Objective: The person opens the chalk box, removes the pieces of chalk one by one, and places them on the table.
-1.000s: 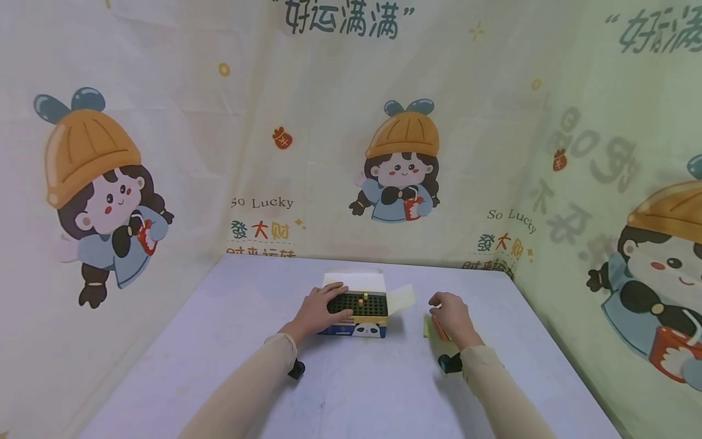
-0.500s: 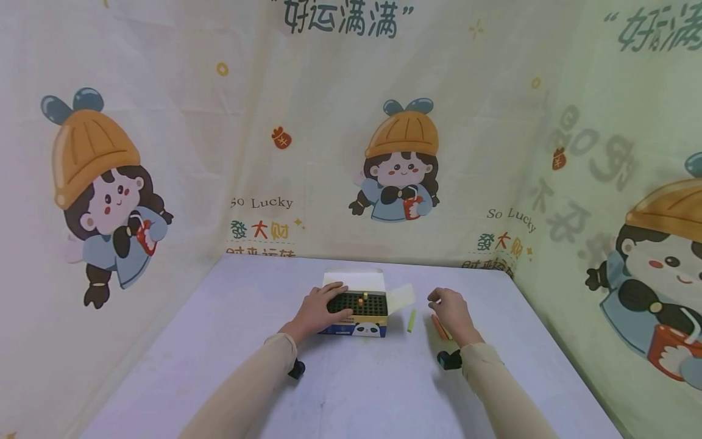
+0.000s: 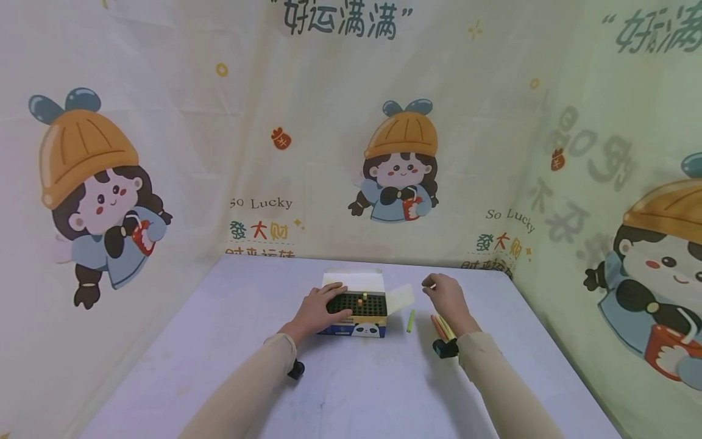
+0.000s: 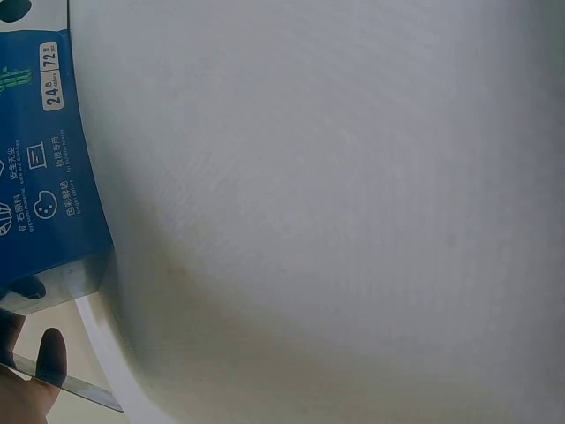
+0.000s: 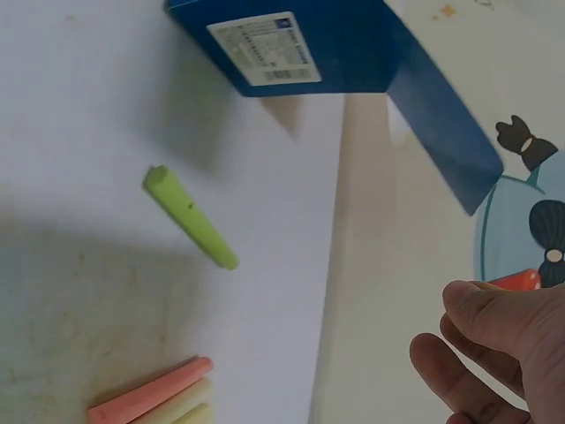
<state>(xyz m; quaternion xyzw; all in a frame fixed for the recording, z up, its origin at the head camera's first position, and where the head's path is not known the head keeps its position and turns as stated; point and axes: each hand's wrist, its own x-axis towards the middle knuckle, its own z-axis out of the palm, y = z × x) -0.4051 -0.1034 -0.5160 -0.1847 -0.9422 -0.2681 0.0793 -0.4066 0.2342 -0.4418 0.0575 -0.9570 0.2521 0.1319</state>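
Observation:
In the head view my left hand grips the left end of a chalk box, thumb along the front rim and fingers toward the back. The box's dark tray of holes bears an orange chalk and a yellow chalk upright. To its right hovers my right hand, fingers loosely bent, nothing visible between thumb and fingers. A green chalk lies alone on the table in the right wrist view. Near it lie a reddish-orange chalk and pale yellow chalks, cut by the frame edge.
White flaps stand up from the box: a back lid and a side flap spread to the right. The pale table meets a printed cloth backdrop behind and on both sides.
The green chalk has come to lie apart, farther left, nearer the box. My right hand has risen and shifted slightly left, baring more yellow chalk. My left hand stays in place.

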